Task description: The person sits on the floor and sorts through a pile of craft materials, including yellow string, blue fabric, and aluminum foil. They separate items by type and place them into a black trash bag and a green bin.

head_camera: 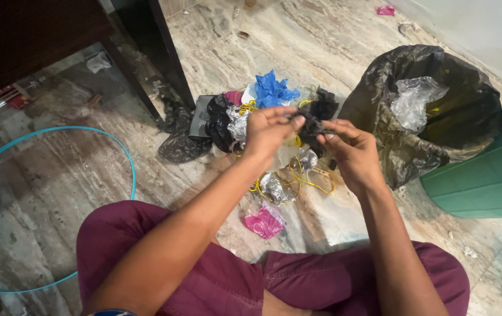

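Left hand [269,130]: you pinch the black scrap [315,120], pulling it taut.
Right hand [353,149]: clenched on the scrap's other edge, beside the bin bag [467,111].

The one camera sits on my head, looking steeply down past my knees at the marble floor [57,193], close enough that my forearms fill the lower frame.

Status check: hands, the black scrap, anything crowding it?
Left hand and right hand both pinching the black plastic scrap above the floor. Litter pile below. Open black bin bag to the right, clear of the hands.
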